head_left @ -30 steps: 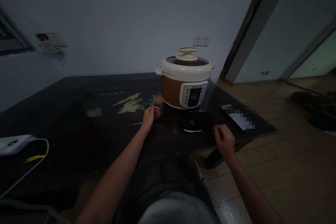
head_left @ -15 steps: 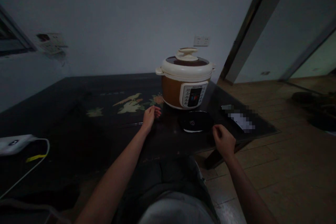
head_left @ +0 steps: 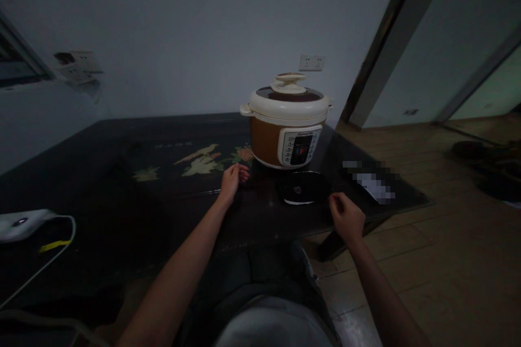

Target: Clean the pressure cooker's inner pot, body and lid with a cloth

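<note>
In front of me a brown and cream electric pressure cooker stands on the dark table with its lid on. My left hand rests on the tabletop in front of the cooker, left of centre, fingers loosely bent and nothing in them. A flat black case with a small emblem lies before the cooker. At the case's right end, by the table's front edge, is my right hand, its fingers curled closed with nothing visible inside. Whether it touches the case I cannot tell.
The dark table has a painted bird and flowers. Pixelated flat items lie at its right. A white device with a cable sits at the left. Behind the cooker, a wall socket is set in the wall.
</note>
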The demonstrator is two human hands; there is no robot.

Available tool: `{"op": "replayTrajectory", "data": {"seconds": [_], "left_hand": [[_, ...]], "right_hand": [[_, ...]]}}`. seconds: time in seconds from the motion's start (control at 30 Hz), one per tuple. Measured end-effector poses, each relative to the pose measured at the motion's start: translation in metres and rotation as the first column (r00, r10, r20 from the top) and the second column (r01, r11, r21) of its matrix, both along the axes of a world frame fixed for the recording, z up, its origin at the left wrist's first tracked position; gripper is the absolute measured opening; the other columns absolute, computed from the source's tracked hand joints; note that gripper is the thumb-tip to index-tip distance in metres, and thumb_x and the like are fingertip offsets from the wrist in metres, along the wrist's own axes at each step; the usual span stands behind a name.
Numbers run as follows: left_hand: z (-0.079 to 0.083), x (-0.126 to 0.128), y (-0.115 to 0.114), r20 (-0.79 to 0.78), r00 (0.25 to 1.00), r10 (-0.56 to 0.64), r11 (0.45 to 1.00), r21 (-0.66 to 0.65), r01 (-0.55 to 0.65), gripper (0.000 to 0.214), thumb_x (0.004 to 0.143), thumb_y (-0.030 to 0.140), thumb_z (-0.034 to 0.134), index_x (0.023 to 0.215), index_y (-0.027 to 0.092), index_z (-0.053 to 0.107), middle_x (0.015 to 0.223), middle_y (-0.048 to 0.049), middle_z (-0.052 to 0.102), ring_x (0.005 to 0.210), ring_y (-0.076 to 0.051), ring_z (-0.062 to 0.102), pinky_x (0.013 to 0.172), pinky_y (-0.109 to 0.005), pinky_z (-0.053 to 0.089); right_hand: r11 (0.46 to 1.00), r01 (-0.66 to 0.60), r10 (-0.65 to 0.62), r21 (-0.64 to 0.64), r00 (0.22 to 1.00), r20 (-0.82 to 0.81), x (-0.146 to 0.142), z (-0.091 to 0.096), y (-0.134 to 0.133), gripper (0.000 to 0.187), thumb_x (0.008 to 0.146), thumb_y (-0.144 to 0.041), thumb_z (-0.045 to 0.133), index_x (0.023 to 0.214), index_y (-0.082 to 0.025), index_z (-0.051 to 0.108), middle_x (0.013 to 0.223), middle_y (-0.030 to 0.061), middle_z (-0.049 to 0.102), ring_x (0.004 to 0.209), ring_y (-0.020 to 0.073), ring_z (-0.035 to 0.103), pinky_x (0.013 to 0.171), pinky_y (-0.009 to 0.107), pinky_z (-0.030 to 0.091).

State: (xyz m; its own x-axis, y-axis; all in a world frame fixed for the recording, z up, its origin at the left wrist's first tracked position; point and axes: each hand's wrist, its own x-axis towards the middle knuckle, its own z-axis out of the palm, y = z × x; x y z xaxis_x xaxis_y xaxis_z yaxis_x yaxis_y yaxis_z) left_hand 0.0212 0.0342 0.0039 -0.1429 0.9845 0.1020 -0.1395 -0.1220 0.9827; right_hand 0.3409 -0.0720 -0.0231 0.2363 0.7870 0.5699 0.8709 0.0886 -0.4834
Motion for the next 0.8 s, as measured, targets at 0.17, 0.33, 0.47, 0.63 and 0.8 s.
{"op": "replayTrajectory", "data": {"seconds": [0.17, 0.33, 0.47, 0.63, 0.8], "left_hand": [[0.0008, 0.0, -0.0014, -0.003, 1.0, 0.001, 1.0, 0.004, -0.001, 0.036, 0.087, 0.045, 0.051, 0.073, 0.015, 0.063, 0.061, -0.0029, 0.061, 0.051, -0.011, 0.055, 0.051, -0.022, 0.042], [0.0013, -0.0001, -0.0019, -0.003, 1.0, 0.002, 1.0, 0.003, -0.002, 0.037, 0.086, 0.047, 0.051, 0.073, 0.014, 0.063, 0.06, -0.003, 0.061, 0.051, -0.011, 0.055, 0.051, -0.022, 0.041], [0.0001, -0.0002, 0.0003, -0.002, 1.0, 0.005, 1.0, -0.001, -0.005, 0.036, 0.086, 0.046, 0.051, 0.072, 0.014, 0.063, 0.059, -0.0028, 0.061, 0.05, -0.011, 0.055, 0.05, -0.022, 0.041], [-0.001, -0.0004, 0.0022, 0.001, 1.0, 0.004, 1.0, -0.007, -0.004, 0.036, 0.087, 0.044, 0.05, 0.071, 0.014, 0.062, 0.059, -0.0026, 0.061, 0.049, -0.01, 0.055, 0.05, -0.022, 0.041], [-0.0003, -0.0002, 0.0008, 0.005, 1.0, 0.002, 1.0, -0.006, -0.002, 0.035, 0.087, 0.043, 0.05, 0.072, 0.015, 0.062, 0.059, -0.0026, 0.061, 0.05, -0.01, 0.055, 0.05, -0.021, 0.04]], "right_hand": [[1.0, 0.002, -0.003, 0.017, 1.0, 0.009, 0.0006, -0.002, -0.0002, 0.024, 0.087, -0.037, 0.047, 0.083, -0.019, 0.063, 0.07, 0.0019, 0.064, 0.061, 0.0154, 0.059, 0.056, 0.025, 0.034], [1.0, -0.009, 0.008, 0.014, 1.0, 0.02, 0.002, -0.0035, -0.0001, 0.025, 0.088, -0.038, 0.047, 0.084, -0.019, 0.063, 0.071, 0.0024, 0.065, 0.062, 0.016, 0.06, 0.056, 0.025, 0.034], [1.0, -0.022, 0.022, 0.01, 0.999, 0.026, 0.0018, -0.0035, -0.0006, 0.026, 0.088, -0.038, 0.046, 0.084, -0.019, 0.063, 0.074, 0.0028, 0.067, 0.061, 0.0153, 0.059, 0.057, 0.025, 0.034], [1.0, -0.02, 0.02, 0.014, 0.999, 0.035, 0.0014, -0.0037, -0.0007, 0.026, 0.088, -0.038, 0.046, 0.084, -0.019, 0.063, 0.074, 0.003, 0.067, 0.061, 0.0152, 0.059, 0.057, 0.025, 0.034], [0.999, -0.026, 0.026, 0.019, 0.999, 0.031, 0.0013, -0.0028, -0.0017, 0.026, 0.088, -0.038, 0.046, 0.084, -0.019, 0.064, 0.072, 0.0028, 0.066, 0.061, 0.0156, 0.06, 0.057, 0.025, 0.035]]}}
